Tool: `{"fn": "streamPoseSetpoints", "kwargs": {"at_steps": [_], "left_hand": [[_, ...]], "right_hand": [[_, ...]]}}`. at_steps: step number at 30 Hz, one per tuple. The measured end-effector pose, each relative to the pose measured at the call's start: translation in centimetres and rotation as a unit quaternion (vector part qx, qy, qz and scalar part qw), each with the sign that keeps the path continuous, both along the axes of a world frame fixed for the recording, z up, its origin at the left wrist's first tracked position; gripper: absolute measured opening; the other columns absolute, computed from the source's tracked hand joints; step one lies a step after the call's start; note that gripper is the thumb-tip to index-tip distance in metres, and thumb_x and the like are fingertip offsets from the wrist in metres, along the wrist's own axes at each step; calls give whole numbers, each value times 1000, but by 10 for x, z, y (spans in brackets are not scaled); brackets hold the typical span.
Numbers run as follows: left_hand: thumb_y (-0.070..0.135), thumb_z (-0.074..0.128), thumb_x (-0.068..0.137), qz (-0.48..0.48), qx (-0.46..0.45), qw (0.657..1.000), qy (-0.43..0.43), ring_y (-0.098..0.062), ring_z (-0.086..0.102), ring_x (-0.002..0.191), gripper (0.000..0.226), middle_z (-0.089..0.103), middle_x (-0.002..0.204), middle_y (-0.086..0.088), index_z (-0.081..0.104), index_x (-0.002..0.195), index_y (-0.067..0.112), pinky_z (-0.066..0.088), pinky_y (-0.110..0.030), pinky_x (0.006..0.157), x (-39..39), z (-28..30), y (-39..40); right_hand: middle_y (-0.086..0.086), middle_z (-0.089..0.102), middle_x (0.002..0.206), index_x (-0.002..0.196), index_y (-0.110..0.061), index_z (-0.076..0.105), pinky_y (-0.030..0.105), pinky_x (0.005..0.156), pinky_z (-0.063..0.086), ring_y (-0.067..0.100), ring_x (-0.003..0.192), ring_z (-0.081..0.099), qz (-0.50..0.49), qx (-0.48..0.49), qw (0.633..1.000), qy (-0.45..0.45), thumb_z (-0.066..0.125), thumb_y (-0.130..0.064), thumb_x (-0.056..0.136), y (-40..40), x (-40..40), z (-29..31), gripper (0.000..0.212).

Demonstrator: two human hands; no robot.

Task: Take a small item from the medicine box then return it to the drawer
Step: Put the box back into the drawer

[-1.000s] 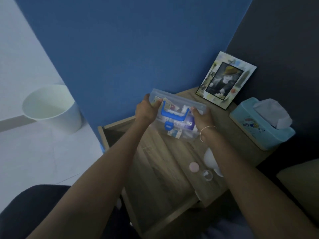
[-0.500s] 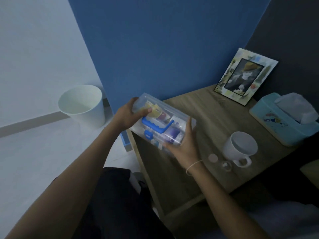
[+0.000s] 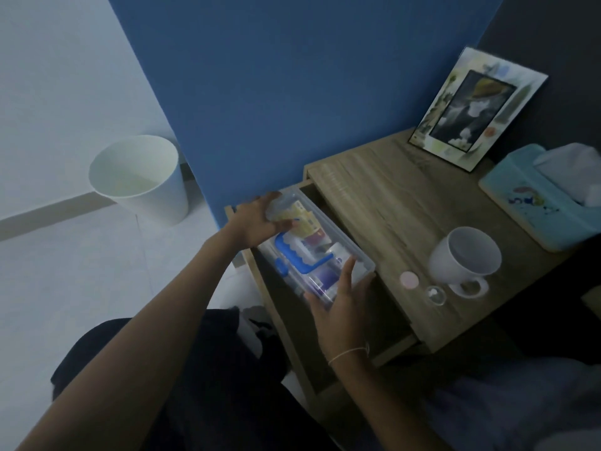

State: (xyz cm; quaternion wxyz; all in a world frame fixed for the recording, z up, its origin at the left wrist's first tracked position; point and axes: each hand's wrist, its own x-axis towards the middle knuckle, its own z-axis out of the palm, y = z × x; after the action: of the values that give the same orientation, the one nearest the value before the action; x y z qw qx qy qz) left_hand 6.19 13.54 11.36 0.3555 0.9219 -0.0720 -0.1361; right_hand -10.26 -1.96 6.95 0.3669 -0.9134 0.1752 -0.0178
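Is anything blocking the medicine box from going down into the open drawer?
Nothing visible does. The medicine box is held by the left hand and right hand right over the open drawer, whose visible interior looks dark and bare.

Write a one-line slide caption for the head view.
Both hands, left hand and right hand, lower a clear plastic medicine box with blue handle into the open wooden nightstand drawer.

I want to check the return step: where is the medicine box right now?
In the head view, the medicine box sits low in the open drawer, left of the nightstand top, between the left hand and right hand.
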Motion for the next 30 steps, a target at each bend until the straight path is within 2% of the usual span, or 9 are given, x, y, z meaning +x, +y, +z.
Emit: {"fn": "streamPoseSetpoints", "kwargs": {"at_steps": [2, 7, 15, 18, 22, 24, 26, 28, 30], "left_hand": [[45, 69, 79, -15, -8, 1000, 20, -28, 49, 126, 70, 52, 139, -8, 41, 139, 22, 40, -38, 106, 2, -13, -2], [45, 66, 82, -44, 44, 995, 83, -27, 55, 119, 66, 58, 132, -7, 41, 138, 23, 39, -25, 86, 10, -51, -7], [41, 63, 85, -81, 65, 987, 124, -30, 55, 119, 73, 56, 133, -12, 28, 145, 18, 46, -36, 96, 21, -78, -17], [40, 63, 85, -84, 71, 987, 114, -30, 56, 117, 74, 57, 132, -14, 26, 145, 17, 48, -39, 97, 21, -84, -17], [40, 61, 87, -89, 76, 987, 110, -31, 56, 119, 80, 51, 137, -17, 15, 149, 19, 49, -44, 98, 19, -87, -15], [43, 57, 89, -96, 100, 984, 109, -34, 46, 129, 82, 37, 149, -17, 8, 150, 20, 41, -46, 107, 16, -89, -16], [45, 47, 93, -119, 163, 978, 53, -33, 16, 146, 79, 11, 160, -12, 0, 151, 17, 18, -45, 118, 8, -89, -19], [45, 34, 98, -139, 184, 973, -28, -26, -7, 148, 71, -6, 161, -7, -4, 151, 16, 0, -40, 118, -2, -92, -22], [43, 26, 100, -152, 182, 968, -78, -22, -11, 147, 64, -9, 161, -6, -4, 150, 16, -5, -35, 116, -11, -95, -25]], "right_hand": [[14, -3, 160, 143, -41, -15, 23, 99, 31, 26, 142, 27, 0, 1, 1000, 9, 65, -45, 82, 2, -2, -9, 100], [13, -17, 159, 147, -36, -11, 41, 109, 40, 29, 146, 17, -13, 17, 998, 52, 67, -35, 84, 8, 1, -35, 100], [14, -15, 159, 147, -35, -14, 42, 106, 43, 29, 144, 21, -33, 2, 993, 114, 65, -35, 85, 10, 8, -63, 101], [15, -9, 159, 146, -35, -19, 46, 110, 38, 30, 145, 17, -23, -17, 992, 125, 66, -33, 84, 11, 8, -70, 105], [14, -10, 160, 149, -33, -14, 43, 114, 32, 28, 146, 13, -16, -21, 992, 124, 67, -27, 83, 12, 7, -75, 104], [14, -11, 159, 148, -34, -15, 44, 114, 31, 28, 147, 10, -8, -21, 991, 135, 66, -30, 84, 12, 6, -75, 103], [14, -17, 159, 149, -33, -14, 45, 114, 24, 30, 147, 1, -3, -42, 990, 137, 60, -39, 86, 10, 4, -75, 97], [13, -21, 158, 150, -26, -6, 48, 115, 14, 31, 146, -10, 17, -114, 989, 97, 48, -46, 91, 5, 6, -73, 83], [13, -11, 159, 150, -17, 3, 47, 118, 8, 28, 146, -8, 65, -169, 982, 49, 35, -41, 94, -1, 15, -70, 69]]}}
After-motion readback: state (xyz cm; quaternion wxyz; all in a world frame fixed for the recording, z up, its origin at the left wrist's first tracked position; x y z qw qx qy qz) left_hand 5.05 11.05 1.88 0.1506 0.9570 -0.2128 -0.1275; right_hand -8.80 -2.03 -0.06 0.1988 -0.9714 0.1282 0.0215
